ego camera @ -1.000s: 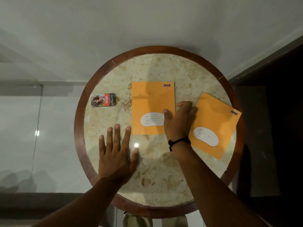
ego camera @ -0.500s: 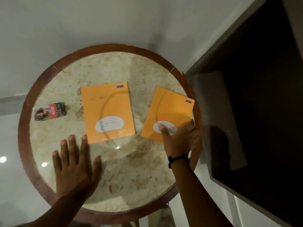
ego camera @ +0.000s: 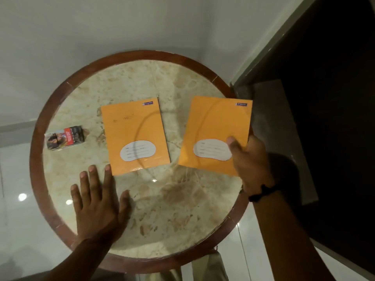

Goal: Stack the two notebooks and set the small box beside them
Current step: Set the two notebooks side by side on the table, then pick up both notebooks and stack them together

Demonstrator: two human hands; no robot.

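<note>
Two orange notebooks with white label patches are on a round marble table (ego camera: pixel 142 220). The left notebook (ego camera: pixel 135 130) lies flat in the middle. My right hand (ego camera: pixel 248 161) grips the right notebook (ego camera: pixel 215 126) at its lower right corner, thumb on top by the label; the notebook appears lifted slightly over the table's right edge. My left hand (ego camera: pixel 97 201) rests flat on the marble, fingers spread, fingertips just below the left notebook's lower left corner. The small printed box (ego camera: pixel 64 137) lies at the table's left edge.
The table has a brown wooden rim (ego camera: pixel 36 173). A dark panel or doorway (ego camera: pixel 324 118) stands close to the right of the table. Pale glossy floor tiles (ego camera: pixel 16 199) lie to the left.
My right hand moved from between the notebooks to the right notebook, closed on its lower right corner, and the notebook has turned straighter and risen. My left hand stayed flat.
</note>
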